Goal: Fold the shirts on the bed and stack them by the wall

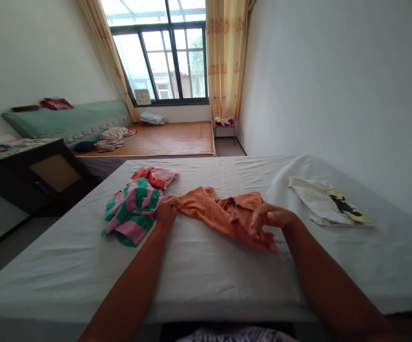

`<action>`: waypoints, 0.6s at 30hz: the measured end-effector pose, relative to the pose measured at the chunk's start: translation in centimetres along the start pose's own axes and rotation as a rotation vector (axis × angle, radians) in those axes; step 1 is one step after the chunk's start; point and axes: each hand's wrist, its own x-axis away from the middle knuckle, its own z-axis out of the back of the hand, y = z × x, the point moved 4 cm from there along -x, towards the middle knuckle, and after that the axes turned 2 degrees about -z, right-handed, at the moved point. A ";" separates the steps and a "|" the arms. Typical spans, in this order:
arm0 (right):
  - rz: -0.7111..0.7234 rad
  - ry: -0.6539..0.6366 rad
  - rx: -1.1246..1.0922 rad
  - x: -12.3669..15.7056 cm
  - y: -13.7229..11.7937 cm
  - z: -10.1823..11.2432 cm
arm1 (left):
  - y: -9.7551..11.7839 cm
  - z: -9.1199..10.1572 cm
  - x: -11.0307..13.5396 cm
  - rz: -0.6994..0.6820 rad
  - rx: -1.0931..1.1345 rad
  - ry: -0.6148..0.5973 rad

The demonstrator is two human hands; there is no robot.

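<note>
An orange garment with a small dark and pink print lies loosely spread, partly folded over itself, on the white sheet. My left hand has its fingers closed on the left end of this garment. Over its right end is my right hand, fingers bent down and apart, touching or just above the cloth; the garment's near right corner is blurred. Left of my left hand lies a crumpled green and pink striped garment. Behind that is a bunched coral and pink garment.
A folded white garment with a yellow and black print lies at the right on the white-sheeted surface. Beyond stands a bed with a brown mat and clothes on it. A dark cabinet stands left; a wall runs along the right.
</note>
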 end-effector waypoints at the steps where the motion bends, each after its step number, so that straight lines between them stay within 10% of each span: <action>1: -0.025 -0.088 0.007 -0.1 0.1 -0.5 | -0.3 0.3 0.0 0.022 0.009 0.031; 7: 0.071 0.228 0.417 -1.8 0.1 1.1 | 1.6 -0.7 -0.2 -0.119 -0.034 -0.021; 12: 0.053 0.121 0.943 -2.2 1.5 1.1 | 2.3 -3.6 0.0 -0.055 -0.208 -0.230; 18: 0.087 0.399 0.425 -2.6 1.9 3.3 | 1.9 -3.1 -0.4 -0.053 -0.149 -0.272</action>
